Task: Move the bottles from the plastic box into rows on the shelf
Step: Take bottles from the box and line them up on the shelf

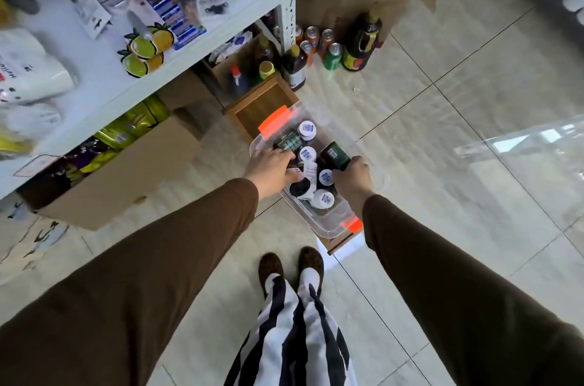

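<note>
Bottles [311, 164] fill the clear plastic box [335, 215] on the floor, just right of the shelf [132, 82]. Right hand [354, 178] is closed around a dark green bottle [335, 155]; left hand [273, 167] reaches in, fingers spread over others.

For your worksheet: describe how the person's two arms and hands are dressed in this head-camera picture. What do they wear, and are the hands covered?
Both arms wear long, plain dark-brown sleeves that end at the wrists. The left hand and right hand are bare: no gloves show. No ring, watch or bracelet can be made out, and the sleeves carry no visible pattern or markings.
</note>
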